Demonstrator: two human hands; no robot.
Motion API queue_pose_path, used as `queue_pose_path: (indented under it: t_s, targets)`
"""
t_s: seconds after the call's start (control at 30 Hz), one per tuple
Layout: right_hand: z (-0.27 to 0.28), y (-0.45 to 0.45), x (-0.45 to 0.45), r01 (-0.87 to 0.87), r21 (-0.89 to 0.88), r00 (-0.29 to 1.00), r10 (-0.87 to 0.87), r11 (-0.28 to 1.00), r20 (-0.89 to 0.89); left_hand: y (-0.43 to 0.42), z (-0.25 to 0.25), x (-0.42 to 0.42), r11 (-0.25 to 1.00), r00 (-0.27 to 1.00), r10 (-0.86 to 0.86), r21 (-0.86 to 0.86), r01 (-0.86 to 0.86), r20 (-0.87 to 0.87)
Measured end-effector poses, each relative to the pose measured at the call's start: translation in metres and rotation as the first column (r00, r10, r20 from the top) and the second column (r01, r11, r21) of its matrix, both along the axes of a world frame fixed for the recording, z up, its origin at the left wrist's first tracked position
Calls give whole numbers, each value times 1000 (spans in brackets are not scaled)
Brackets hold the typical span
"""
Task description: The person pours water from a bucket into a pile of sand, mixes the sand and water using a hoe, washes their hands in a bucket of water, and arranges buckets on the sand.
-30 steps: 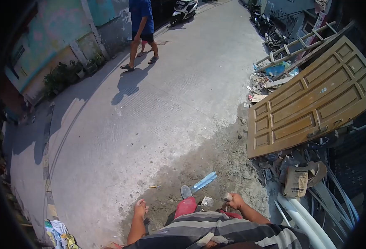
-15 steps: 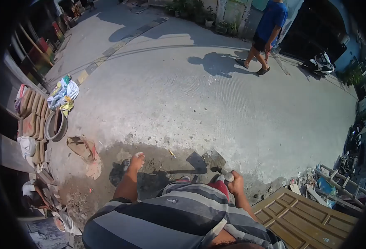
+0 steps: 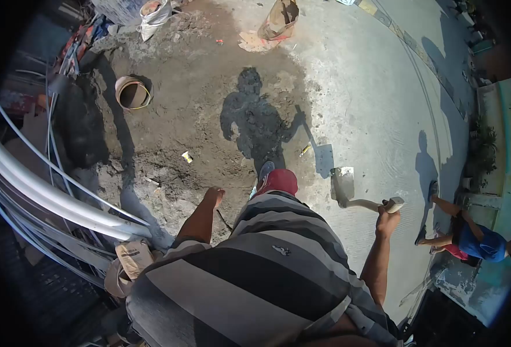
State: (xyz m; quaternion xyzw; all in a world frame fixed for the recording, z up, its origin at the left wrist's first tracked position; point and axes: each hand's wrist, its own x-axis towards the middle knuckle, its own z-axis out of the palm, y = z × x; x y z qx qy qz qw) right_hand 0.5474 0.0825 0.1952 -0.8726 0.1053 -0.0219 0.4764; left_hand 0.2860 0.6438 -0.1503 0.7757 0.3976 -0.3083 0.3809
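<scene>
My right hand (image 3: 387,218) is closed around the pale handle of a shovel (image 3: 342,184), near its thick end. The squarish, dirt-smeared metal blade hangs ahead of that hand, over the concrete; whether it touches the ground I cannot tell. My left hand (image 3: 215,196) hangs at my other side above the wet, sandy ground, fingers loosely bent and nothing visible in them. One shoe (image 3: 266,169) shows beneath my red trouser leg.
A bucket (image 3: 134,94) stands on the muddy ground at upper left. Pale pipes (image 3: 53,188) curve along the left, beside a paper bag (image 3: 134,258). An opened sack (image 3: 280,22) stands at the top. A person in a blue shirt (image 3: 480,240) walks at right.
My view has turned left, from the street toward the muddy patch, bringing the bucket and pipes into sight. The shovel is still in my right hand, and its blade now shows clearly.
</scene>
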Motion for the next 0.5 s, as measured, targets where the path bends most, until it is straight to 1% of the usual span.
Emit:
queue_pose_path:
  t_s: [0.03, 0.07, 0.1, 0.13, 0.17, 0.23, 0.27, 0.3, 0.37, 0.43, 0.5]
  targets:
    - [1, 6, 18, -21, 0, 1000, 21, 1000, 9, -4, 60, -10, 977, 976, 165, -115, -182, -140]
    - [8, 17, 38, -23, 15, 1000, 23, 1000, 3, -8, 70, -27, 888, 890, 396, -153, -434, -226]
    - [13, 28, 58, -31, 30, 1000, 31, 999, 0, 4, 72, -23, 876, 881, 421, -156, -456, -214]
    - [9, 35, 80, -43, -13, 999, 42, 999, -5, 20, 67, -19, 827, 847, 496, -192, -528, -192]
    - [5, 44, 100, -84, -13, 996, 84, 996, 0, 33, 63, -22, 765, 799, 574, -228, -602, -182]
    - [-8, 69, 143, -199, 194, 977, 179, 961, 116, 47, 58, -31, 606, 665, 727, -295, -739, -172]
    - [-20, 75, 169, -258, 210, 965, 243, 943, 96, 48, 87, -16, 611, 637, 771, -246, -752, -32]
    - [-24, 90, 191, -289, 220, 957, 274, 932, 97, 57, 131, 16, 617, 607, 786, -191, -763, 115]
    - [-31, 121, 227, -256, 207, 965, 263, 944, -9, 94, 137, 40, 697, 651, 709, -131, -704, 273]
    - [-40, 153, 263, -259, 194, 965, 259, 946, 29, 114, 169, 61, 569, 445, 813, -351, -744, 376]
    - [-49, 174, 301, -343, 224, 939, 338, 912, 59, 124, 196, 69, 537, 314, 816, -435, -723, 486]
